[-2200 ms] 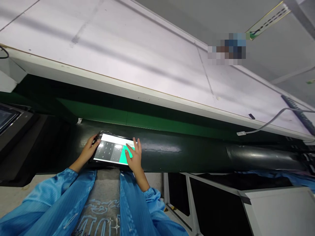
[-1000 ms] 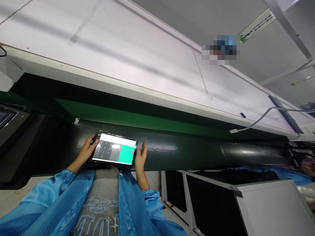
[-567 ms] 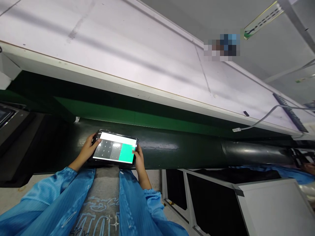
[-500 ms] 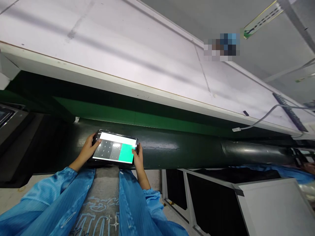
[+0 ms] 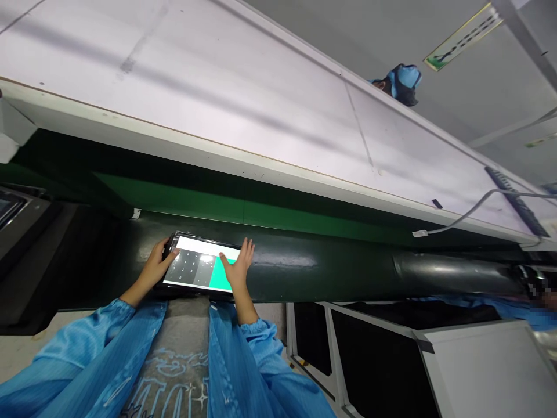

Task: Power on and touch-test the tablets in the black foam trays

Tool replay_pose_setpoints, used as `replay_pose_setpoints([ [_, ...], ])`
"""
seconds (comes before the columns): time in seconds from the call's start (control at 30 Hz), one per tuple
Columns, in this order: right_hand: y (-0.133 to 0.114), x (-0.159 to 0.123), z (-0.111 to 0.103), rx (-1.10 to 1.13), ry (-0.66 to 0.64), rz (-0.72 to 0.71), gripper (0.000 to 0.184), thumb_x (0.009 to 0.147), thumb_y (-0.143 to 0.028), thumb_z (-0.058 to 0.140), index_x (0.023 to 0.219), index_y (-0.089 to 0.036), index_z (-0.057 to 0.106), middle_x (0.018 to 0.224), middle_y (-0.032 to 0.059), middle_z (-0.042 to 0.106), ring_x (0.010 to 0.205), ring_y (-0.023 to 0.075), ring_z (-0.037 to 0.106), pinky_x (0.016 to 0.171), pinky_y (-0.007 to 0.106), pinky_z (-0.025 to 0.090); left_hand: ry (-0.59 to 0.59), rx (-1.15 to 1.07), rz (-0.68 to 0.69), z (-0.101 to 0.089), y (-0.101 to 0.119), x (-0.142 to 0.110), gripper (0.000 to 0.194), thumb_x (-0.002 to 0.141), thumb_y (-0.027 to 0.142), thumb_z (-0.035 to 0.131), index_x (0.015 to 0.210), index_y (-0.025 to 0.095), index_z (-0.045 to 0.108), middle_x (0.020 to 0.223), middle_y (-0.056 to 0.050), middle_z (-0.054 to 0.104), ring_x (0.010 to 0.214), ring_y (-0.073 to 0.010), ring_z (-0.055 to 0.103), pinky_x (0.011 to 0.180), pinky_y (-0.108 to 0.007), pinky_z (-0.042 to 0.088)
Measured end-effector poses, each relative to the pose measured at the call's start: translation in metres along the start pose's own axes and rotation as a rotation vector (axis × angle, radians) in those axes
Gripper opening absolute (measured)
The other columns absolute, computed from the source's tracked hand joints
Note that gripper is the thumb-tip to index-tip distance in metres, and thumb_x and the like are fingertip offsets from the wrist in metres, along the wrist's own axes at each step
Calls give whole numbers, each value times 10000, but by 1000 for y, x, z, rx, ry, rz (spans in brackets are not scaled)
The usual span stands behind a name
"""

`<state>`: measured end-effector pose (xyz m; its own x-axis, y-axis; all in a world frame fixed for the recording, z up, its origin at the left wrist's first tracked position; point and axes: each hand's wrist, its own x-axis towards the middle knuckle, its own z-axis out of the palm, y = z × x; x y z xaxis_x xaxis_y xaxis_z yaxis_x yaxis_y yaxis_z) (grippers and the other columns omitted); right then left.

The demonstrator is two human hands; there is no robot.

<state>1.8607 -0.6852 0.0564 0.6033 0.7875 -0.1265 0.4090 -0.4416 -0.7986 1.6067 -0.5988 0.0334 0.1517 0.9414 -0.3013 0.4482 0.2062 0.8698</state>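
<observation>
Near the bench's point(image 5: 331, 270) near edge, well left of its middle, here's the tablet point(image 5: 191, 274), screen up, right in front of the person's body; whether its underside touches the bench, I can't tell. Its long axis runs left to right, roughly along that near edge, a short end towards each hand, so neither hand has any gap to cross. Left hand point(image 5: 155, 266) first: closed round the left short end, thumb lapping onto the screen beside the grey keypad point(image 5: 185, 267), fingers tucked out of sight behind. And the right hand point(image 5: 238, 271): opened wide, over the right short end, thumb reaching in above the green block point(image 5: 221, 280), the other fingers pointing up past the far right corner. Is that thumb pressing or just above the glass? Can't tell from here.

Further out, a dark machine point(image 5: 39, 267) sits at the bench's left end. Above the far edge runs a long white shelf point(image 5: 270, 125), a grey cable point(image 5: 467, 216) drooping over its front edge towards the right. Beyond the shelf, a co-worker's blue cap point(image 5: 407, 78); below the bench's near edge, at right, black panels point(image 5: 383, 360) in pale frames.
</observation>
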Motion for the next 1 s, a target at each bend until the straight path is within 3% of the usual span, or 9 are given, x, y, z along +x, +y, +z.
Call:
replay_pose_setpoints([
  [0.07,18,1,-9,216,22,154,901,775,-539,658,1526,-185,309,1621,142,250,1508,319,197,1190,559,201,2,-4,-12,0,1,0,678,808,622,557,1337,201,499,1383,-141,528,1291,-313,488,1126,-478,354],
  [0.13,36,-3,-19,419,-70,283,867,726,-498,679,1486,-199,388,1567,126,377,1446,312,359,1171,527,283,5,-5,-18,0,1,0,696,805,627,555,1347,195,493,1381,-146,524,1288,-316,489,1128,-480,351],
  [0.2,49,-10,-26,552,-200,309,862,645,-417,734,1439,-214,466,1519,101,458,1401,316,435,1163,512,312,6,-6,-17,1,-1,0,703,809,629,553,1353,189,488,1377,-150,522,1285,-315,490,1126,-479,352],
  [0.27,57,-19,-29,625,-263,276,863,603,-340,759,1419,-232,501,1508,72,476,1400,307,440,1169,492,312,9,-8,-7,1,-3,1,683,819,622,552,1346,192,492,1373,-146,525,1283,-311,490,1121,-474,356],
  [0.37,59,-28,-29,665,-255,258,882,595,-299,768,1432,-248,495,1506,45,477,1408,301,431,1179,491,298,10,-5,3,1,-4,2,654,823,612,560,1327,199,504,1363,-141,534,1273,-307,494,1109,-472,367],
  [0.67,63,-33,-36,739,-384,258,1044,554,-208,843,1494,-309,400,1570,6,386,1455,295,348,1204,474,249,14,-39,-9,1,0,2,673,803,635,568,1306,191,520,1353,-151,533,1260,-303,501,1087,-467,388],
  [0.87,66,-32,-32,725,-312,262,857,669,-301,801,1455,-313,460,1574,-14,377,1476,272,311,1224,454,207,17,-26,-8,0,0,1,666,805,648,556,1307,214,519,1353,-135,542,1273,-301,498,1093,-470,382],
  [1.0,64,-32,-33,738,-343,260,894,638,-254,803,1459,-312,454,1562,-5,400,1458,287,346,1211,468,238,14,-11,0,-1,1,1,664,816,635,541,1313,196,511,1358,-146,540,1272,-304,503,1098,-470,378],
])
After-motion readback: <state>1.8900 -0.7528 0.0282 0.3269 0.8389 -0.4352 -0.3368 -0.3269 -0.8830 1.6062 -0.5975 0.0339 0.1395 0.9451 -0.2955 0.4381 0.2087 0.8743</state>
